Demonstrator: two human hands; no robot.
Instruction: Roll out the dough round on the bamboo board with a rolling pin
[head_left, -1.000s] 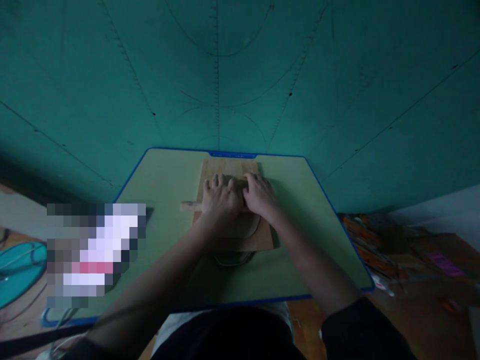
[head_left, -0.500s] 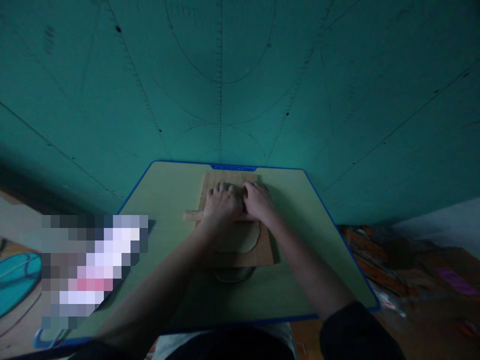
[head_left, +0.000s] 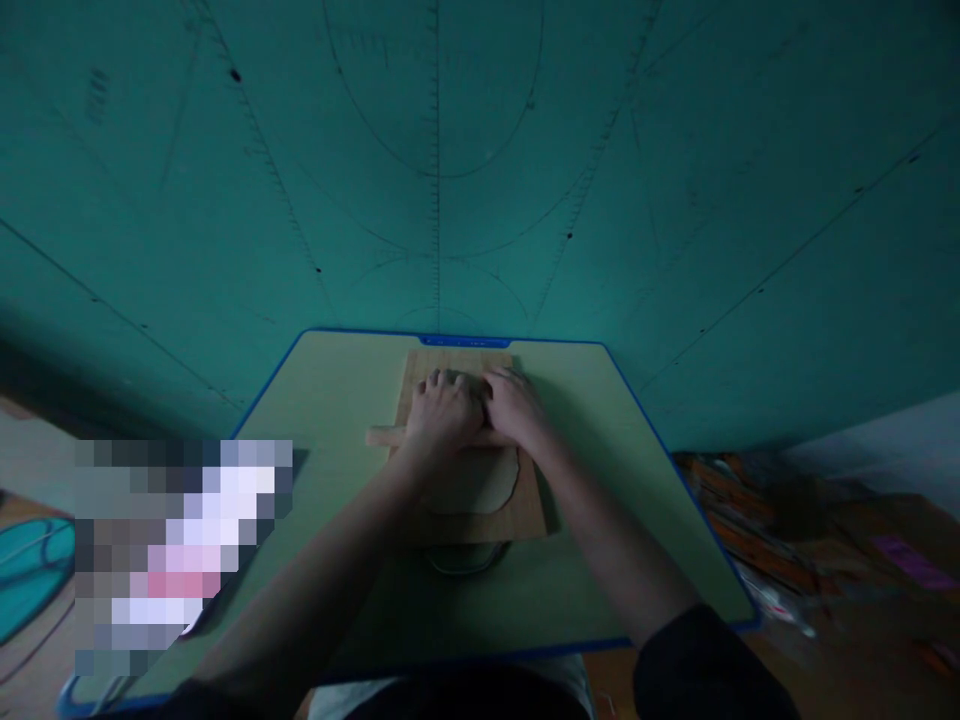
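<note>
A wooden rolling pin [head_left: 385, 436] lies crosswise over a flat sheet of dough [head_left: 476, 485] on a wooden cutting board [head_left: 517, 525]. My left hand [head_left: 444, 408] is closed over the middle of the pin, knuckles up. Right beside it, my right hand [head_left: 514, 402] grips the pin farther to the right. The pin's left end juts past the board, while its right part is mostly covered by my hand and forearm. Both hands hide the far part of the dough. A metal handle [head_left: 469, 572] shows at the board's near edge.
The board rests on a pale folding table [head_left: 337, 385] with a blue rim, set against a green wall [head_left: 480, 220] with drawn lines. At the table's left lies a device with a pixelated screen [head_left: 210, 540]. Boxes and clutter [head_left: 795, 520] sit low on the right.
The whole view has shifted slightly downward in the picture. Both hands stay on the rolling pin, with hardly any visible movement against the board.
</note>
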